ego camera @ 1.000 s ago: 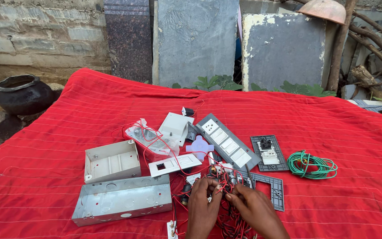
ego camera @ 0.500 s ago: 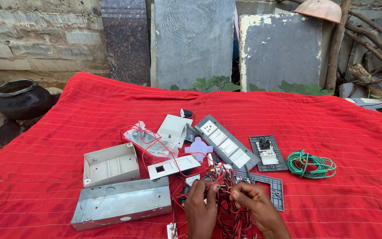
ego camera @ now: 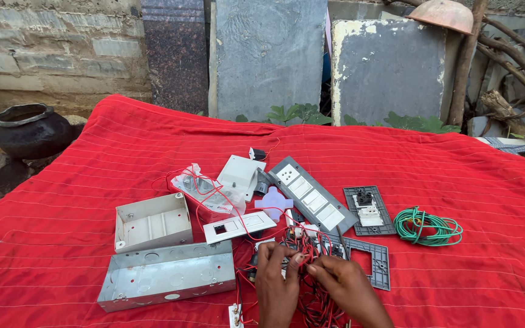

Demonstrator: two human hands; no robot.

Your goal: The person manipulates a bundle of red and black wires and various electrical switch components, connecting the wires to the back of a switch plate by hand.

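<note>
My left hand (ego camera: pixel 276 285) and my right hand (ego camera: pixel 344 287) meet low in the middle of the view over a tangle of red and black wires (ego camera: pixel 313 252). Both pinch into that wired switch assembly, fingertips close together. A grey frame plate (ego camera: pixel 369 261) lies just right of my right hand. A long metal box (ego camera: pixel 168 276) lies left of my left hand, with a white square box (ego camera: pixel 152 222) behind it. A white cover plate (ego camera: pixel 239 226) rests above my left hand.
On the red cloth (ego camera: pixel 92 158) also lie a grey switch panel (ego camera: pixel 311 193), a socket module (ego camera: pixel 369 211), a green wire coil (ego camera: pixel 426 226) and a clear bag of parts (ego camera: pixel 202 189). A black pot (ego camera: pixel 30 129) stands far left. Stone slabs (ego camera: pixel 268 58) lean behind.
Both hands stay on the wire bundle with small finger shifts. The camera has tilted slightly, moving the scene a little lower in view.
</note>
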